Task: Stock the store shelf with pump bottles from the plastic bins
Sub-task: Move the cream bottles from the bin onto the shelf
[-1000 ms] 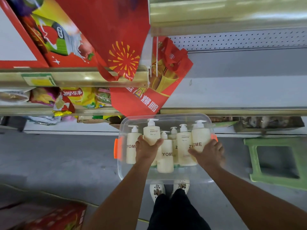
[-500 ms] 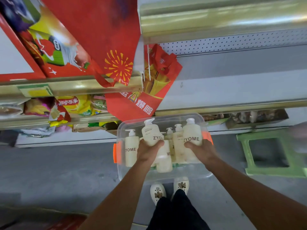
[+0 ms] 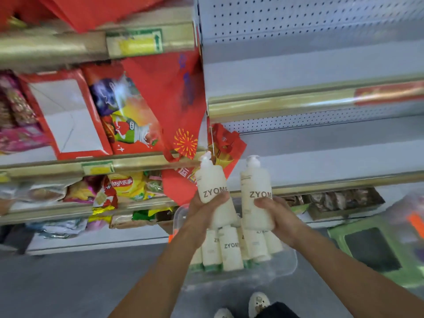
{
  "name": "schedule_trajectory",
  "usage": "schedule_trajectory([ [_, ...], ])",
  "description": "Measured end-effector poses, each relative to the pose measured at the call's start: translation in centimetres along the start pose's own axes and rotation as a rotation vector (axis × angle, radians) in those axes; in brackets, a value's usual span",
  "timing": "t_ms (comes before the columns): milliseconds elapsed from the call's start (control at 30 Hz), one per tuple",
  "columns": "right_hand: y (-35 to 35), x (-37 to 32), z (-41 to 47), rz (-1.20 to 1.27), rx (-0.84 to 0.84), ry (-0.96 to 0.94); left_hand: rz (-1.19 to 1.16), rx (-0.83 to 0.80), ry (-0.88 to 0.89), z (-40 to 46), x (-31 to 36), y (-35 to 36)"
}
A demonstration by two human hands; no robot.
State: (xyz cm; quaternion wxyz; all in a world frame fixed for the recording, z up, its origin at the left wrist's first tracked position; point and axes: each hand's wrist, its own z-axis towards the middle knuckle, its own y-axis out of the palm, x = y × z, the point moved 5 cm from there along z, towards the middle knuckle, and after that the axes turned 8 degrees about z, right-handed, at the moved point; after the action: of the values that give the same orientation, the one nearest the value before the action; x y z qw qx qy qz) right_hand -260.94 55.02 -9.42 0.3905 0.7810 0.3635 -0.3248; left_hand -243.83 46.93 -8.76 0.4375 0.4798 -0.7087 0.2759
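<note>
- The grey shelf point(image 3: 321, 154) is filling the frame from 12 o'clock to 3 o'clock, with a gold strip running along its front edge and a wall of little holes sitting behind it.
- The other shelves point(image 3: 57, 166) are sitting at 9 o'clock, holding a big red gift box point(image 3: 62, 115) and a yellow chip bag point(image 3: 128, 185) lower down.
- A red bag point(image 3: 174, 97) is hanging near the middle, between the two shelf parts, and its firework picture is showing.
- A green stool point(image 3: 376, 249) is standing on the floor at 4 o'clock.
- The clear plastic bin point(image 3: 284, 262) is sitting on the floor at 6 o'clock, right under the hands. Cream pump bottles in the bin point(image 3: 231, 249) are standing close together, touching each other.
- The left hand point(image 3: 206, 210) is holding the left pump bottle point(image 3: 213, 187) up above the bin, in front of the grey shelf edge. Its fingers are curling round the bottle's lower half, and the bottle is leaning a little toward 11 o'clock.
- The right hand point(image 3: 277, 214) is holding the right pump bottle point(image 3: 255, 187), just beside the first one but not touching it. Its fingers are wrapping round the lower part, and the bottle is standing almost straight up.
- Both bottles are showing dark letters on the front, and their white pump tops are pointing up toward 12 o'clock.
- The person's white shoes point(image 3: 259, 302) are peeking in at 6 o'clock, near the bin.
</note>
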Motion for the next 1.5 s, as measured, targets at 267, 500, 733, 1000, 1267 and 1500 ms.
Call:
schedule_trajectory([
  [267,3.7,-10.3,-3.1,-0.156,-0.141,-0.263,0.090,-0.024,0.218,-2.9,8.5,0.2],
  [500,5.1,-21.9,-1.3,-0.198,-0.099,-0.483,0.063,0.004,0.374,-1.8,17.4,3.8],
  [733,4.3,-30.9,4.7,-0.283,-0.089,-0.570,-0.013,0.072,0.459,2.2,24.2,7.5],
  [1000,3.6,-32.7,12.3,-0.402,-0.142,-0.571,-0.038,0.176,0.449,5.9,25.8,9.1],
  [1267,6.6,-35.6,17.6,-0.586,-0.193,-0.641,-0.051,0.276,0.433,8.1,27.3,8.3],
  [1500,9.0,-37.6,22.8,-0.690,-0.046,-0.584,-0.013,0.263,0.420,10.4,28.6,7.5],
])
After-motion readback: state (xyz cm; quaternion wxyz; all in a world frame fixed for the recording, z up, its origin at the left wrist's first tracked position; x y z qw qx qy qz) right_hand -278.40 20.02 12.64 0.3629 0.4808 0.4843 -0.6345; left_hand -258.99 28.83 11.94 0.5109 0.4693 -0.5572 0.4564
